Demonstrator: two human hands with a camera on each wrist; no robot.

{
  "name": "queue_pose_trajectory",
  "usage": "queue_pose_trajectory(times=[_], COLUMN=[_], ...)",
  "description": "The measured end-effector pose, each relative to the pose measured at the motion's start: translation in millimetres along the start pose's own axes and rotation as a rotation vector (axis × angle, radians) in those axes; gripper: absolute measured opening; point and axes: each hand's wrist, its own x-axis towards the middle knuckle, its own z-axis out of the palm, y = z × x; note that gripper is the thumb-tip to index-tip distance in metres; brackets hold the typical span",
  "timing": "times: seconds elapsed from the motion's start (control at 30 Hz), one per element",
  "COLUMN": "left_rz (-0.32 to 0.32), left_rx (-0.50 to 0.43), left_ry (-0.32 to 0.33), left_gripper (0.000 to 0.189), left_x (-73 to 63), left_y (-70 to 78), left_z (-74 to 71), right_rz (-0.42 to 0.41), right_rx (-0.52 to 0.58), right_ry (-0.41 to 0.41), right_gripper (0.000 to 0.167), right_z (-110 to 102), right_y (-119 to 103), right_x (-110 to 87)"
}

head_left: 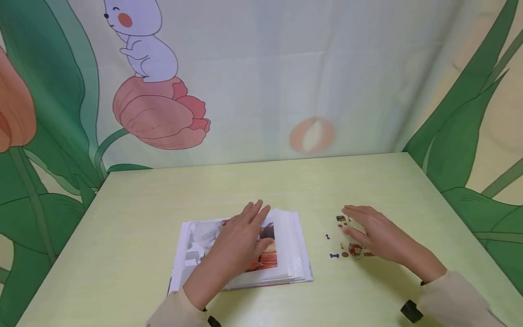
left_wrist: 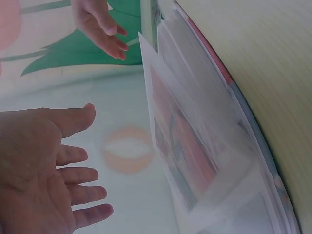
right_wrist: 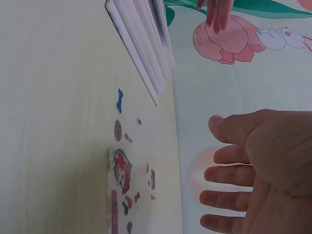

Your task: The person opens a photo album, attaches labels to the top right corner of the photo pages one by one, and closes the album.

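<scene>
An open photo album point(head_left: 291, 245) with thick clear-sleeved pages lies on the table in the head view. A photo point(head_left: 267, 256) with red and orange tones shows on its open page. My left hand point(head_left: 241, 236) hovers above this page, fingers straight and holding nothing; it hides part of the photo. To the album's right are several small stickers point(right_wrist: 122, 170), including bones and a cartoon dog, seemingly on a clear sheet. Above them my right hand point(head_left: 380, 236) is held with fingers extended, nothing in it, covering some from the head view.
The pale wood-grain table point(head_left: 122, 240) extends around the album and stickers. Behind it hangs a printed curtain point(head_left: 253, 91) with a white animal, tulips and green leaves. Dark straps point(head_left: 411, 311) show at the wrists below beige sleeves point(head_left: 453, 302).
</scene>
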Motion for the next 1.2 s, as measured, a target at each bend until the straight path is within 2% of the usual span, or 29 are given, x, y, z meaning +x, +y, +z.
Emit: queue_pose_trajectory(times=[0.17, 0.4, 0.63, 0.8, 1.2], left_rz=[0.034, 0.095, 0.096, 0.096, 0.149], left_rx=[0.031, 0.097, 0.168, 0.205, 0.261], left_ry=[-0.035, -0.051, -0.098, -0.141, -0.233], left_gripper=[0.07, 0.068, 0.069, 0.07, 0.067], left_x=[7.2, 22.5, 35.8, 44.6, 58.4], left_y=[12.1, 28.9, 46.0, 56.3, 84.4], left_z=[2.6, 9.8, 14.5, 24.7, 48.3], right_rz=[0.026, 0.036, 0.059, 0.059, -0.057], right_rx=[0.001, -0.007, -0.031, -0.039, -0.141], right_ry=[0.002, 0.029, 0.036, 0.047, 0.052], right_gripper=[0.053, 0.05, 0.049, 0.048, 0.035], right_z=[0, -1, 2, 7, 23], right_y=[5, 13, 19, 20, 10], right_x=[-6.6, -18.1, -24.7, -28.0, -24.7])
